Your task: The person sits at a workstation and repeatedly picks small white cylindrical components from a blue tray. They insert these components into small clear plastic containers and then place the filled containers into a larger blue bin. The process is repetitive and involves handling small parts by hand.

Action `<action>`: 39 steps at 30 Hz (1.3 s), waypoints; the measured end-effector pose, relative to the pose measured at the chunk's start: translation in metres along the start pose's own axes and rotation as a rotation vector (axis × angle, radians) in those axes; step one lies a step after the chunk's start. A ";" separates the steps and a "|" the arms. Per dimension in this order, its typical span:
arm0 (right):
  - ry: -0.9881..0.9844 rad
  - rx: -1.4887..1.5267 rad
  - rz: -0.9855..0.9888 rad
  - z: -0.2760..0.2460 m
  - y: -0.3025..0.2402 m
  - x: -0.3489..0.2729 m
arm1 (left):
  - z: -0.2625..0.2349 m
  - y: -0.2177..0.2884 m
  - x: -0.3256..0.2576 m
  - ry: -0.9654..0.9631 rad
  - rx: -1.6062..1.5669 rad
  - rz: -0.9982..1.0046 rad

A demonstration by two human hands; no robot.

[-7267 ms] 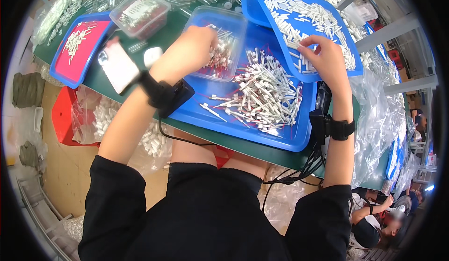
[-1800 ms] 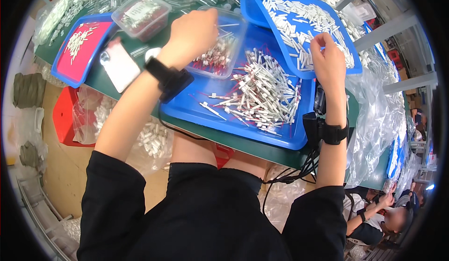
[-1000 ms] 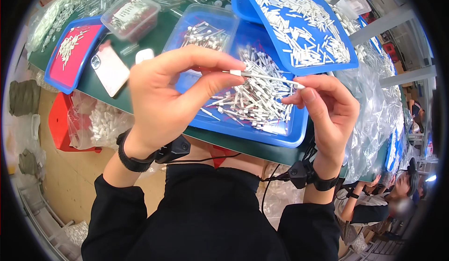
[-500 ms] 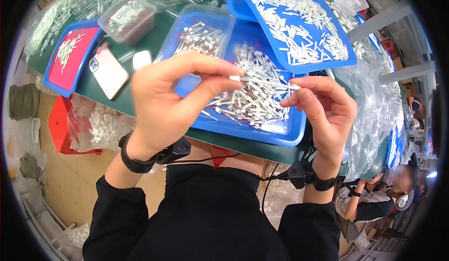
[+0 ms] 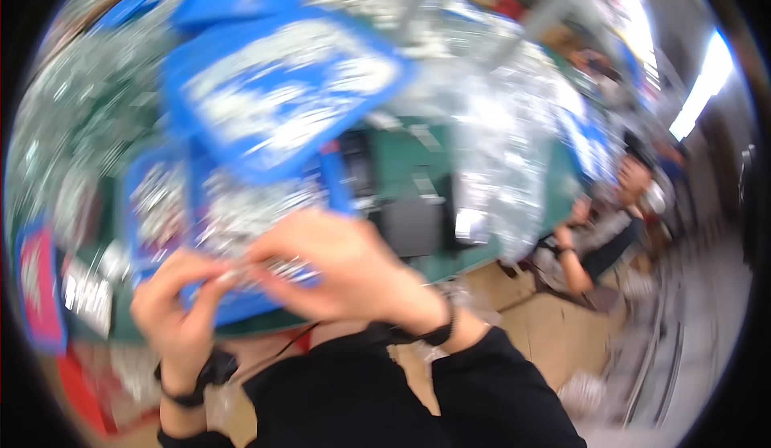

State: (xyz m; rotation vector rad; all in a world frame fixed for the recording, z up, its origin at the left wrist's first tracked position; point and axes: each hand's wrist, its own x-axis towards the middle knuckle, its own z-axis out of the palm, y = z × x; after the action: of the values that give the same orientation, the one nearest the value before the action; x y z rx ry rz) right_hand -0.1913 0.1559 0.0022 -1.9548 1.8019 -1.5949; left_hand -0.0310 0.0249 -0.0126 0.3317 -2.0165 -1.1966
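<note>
Motion smears this view. My left hand [image 5: 181,299] is closed in a pinch, with a small white end showing at its fingertips, part of a thin white stick-like piece [image 5: 233,276]. Close against it, my right hand [image 5: 345,267] has thumb and fingers pressed together around the same piece, most of which they hide. Both hands are over the near part of a blue tray [image 5: 241,310]. Behind the fingers lies a heap of thin white pieces [image 5: 249,199] in that tray. A clear tub [image 5: 157,215] of similar pieces stands to its left.
A blue tray [image 5: 181,87] of short white tubes overlaps the heap's far side. Right of it are a dark grey box [image 5: 409,227] and clear plastic bags [image 5: 502,159]. A phone [image 5: 87,297] and a red-lined tray [image 5: 36,287] lie left. Another person [image 5: 594,247] sits far right.
The view has swung right, so the trays appear further left. My hands have come together from opposite ends of the white piece. The dark grey box now shows.
</note>
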 end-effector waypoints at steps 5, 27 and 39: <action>0.111 0.011 -0.051 0.002 0.006 -0.025 | 0.017 -0.013 -0.018 0.023 -0.188 -0.224; 0.233 0.100 -0.014 -0.025 0.007 -0.067 | 0.042 -0.019 -0.035 -0.159 -0.201 -0.211; 0.161 0.144 0.047 -0.027 0.012 -0.068 | 0.035 -0.030 -0.033 -0.162 -0.207 -0.203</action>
State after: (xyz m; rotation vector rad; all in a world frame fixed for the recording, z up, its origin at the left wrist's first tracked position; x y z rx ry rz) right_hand -0.2040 0.2187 -0.0350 -1.7559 1.7168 -1.8576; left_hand -0.0380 0.0503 -0.0636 0.3528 -2.0080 -1.5902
